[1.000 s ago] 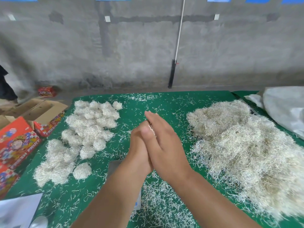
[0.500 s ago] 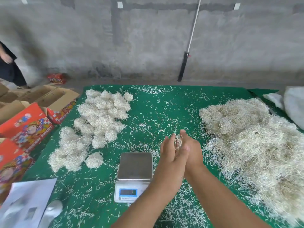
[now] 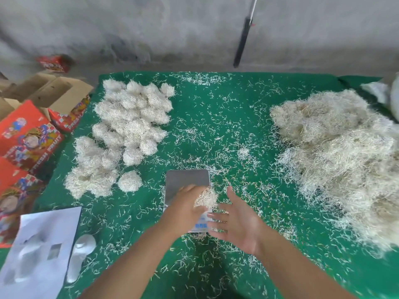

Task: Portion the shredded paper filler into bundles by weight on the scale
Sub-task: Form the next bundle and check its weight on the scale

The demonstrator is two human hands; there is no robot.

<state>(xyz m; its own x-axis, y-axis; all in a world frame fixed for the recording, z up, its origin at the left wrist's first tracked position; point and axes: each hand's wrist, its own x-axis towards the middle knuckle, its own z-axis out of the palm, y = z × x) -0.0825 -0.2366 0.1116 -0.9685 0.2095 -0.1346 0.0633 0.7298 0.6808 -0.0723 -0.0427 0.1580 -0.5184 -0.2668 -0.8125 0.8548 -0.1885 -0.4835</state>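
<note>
Pale paper wad held over the near right corner of the scale
Left hand cups the wad from the side, fingers curled round it; right hand hangs just beside it, fingers spread, holding nothing. Finished bundles lie clustered to the left on the green cloth, the big loose heap to the right, printed boxes at the left edge
</note>
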